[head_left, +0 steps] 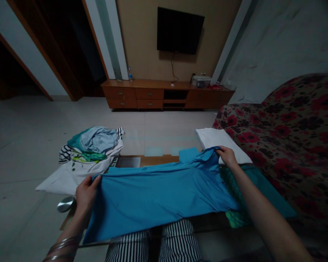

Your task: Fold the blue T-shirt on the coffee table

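Note:
A blue cloth garment [158, 198] is stretched across a glass-topped table [155, 160], its fabric bunched toward the far right. My left hand [86, 193] pinches its near left edge, with metal bangles [62, 248] on that wrist. My right hand [226, 156] grips the gathered far corner. Beneath the blue garment lies a teal and green cloth [265, 191], and its middle is hidden. A folded white cloth [218, 142] lies just beyond my right hand. A heap of mixed clothes [90, 153] sits beyond my left hand.
A red-flowered sofa [292, 127] runs along the right side. My black-and-white striped trousers [179, 242] show below the table edge. A wooden TV cabinet [166, 94] stands against the far wall under a wall-mounted TV [180, 31]. A tiled floor [24, 145] spreads to the left.

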`<action>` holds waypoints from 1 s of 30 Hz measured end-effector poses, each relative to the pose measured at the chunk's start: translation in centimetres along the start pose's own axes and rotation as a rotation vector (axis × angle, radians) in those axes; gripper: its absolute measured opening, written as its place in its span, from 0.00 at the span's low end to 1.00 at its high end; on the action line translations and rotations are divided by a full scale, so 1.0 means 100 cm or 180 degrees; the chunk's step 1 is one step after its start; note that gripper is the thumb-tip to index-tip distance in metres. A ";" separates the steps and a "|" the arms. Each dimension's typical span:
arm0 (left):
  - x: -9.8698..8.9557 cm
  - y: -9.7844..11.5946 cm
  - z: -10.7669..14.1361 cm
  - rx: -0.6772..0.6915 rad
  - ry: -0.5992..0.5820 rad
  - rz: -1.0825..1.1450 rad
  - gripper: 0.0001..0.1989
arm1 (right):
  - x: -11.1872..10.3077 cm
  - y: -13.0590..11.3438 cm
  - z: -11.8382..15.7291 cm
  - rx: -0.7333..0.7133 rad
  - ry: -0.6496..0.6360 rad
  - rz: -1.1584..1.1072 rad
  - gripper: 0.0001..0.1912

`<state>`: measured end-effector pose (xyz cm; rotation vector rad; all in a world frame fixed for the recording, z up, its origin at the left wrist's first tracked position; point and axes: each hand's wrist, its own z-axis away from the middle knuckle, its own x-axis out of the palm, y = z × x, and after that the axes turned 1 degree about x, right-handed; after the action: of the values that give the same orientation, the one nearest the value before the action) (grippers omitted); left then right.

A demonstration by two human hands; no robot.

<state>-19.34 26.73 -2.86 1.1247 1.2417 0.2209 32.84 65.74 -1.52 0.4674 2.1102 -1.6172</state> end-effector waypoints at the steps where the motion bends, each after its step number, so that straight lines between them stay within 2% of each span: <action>1: 0.004 -0.001 -0.006 -0.0032 -0.0047 -0.0019 0.23 | 0.004 0.002 -0.006 -0.0012 -0.0039 0.0038 0.17; 8: 0.026 -0.010 -0.034 -0.0101 -0.0224 -0.0242 0.21 | 0.039 0.013 -0.036 -0.0095 -0.0365 0.0174 0.19; 15: 0.039 -0.018 -0.051 -0.0032 -0.0276 -0.0562 0.20 | 0.067 0.013 -0.051 -0.0059 -0.0640 0.0249 0.17; 19: 0.042 -0.024 -0.053 -0.0057 -0.0325 -0.0460 0.20 | 0.073 0.014 -0.053 0.0029 -0.0575 0.0219 0.17; 25: 0.040 -0.039 -0.051 0.0028 -0.0510 -0.0103 0.20 | 0.074 0.033 -0.045 0.0293 -0.0420 -0.0078 0.17; 30: 0.040 -0.034 -0.054 0.0173 -0.0549 -0.0097 0.20 | 0.066 0.049 -0.044 0.0374 -0.0262 -0.0164 0.14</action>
<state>-23.71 30.72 -7.46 1.1460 1.1160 0.0657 29.19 71.22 -8.06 0.3797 1.9903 -1.7656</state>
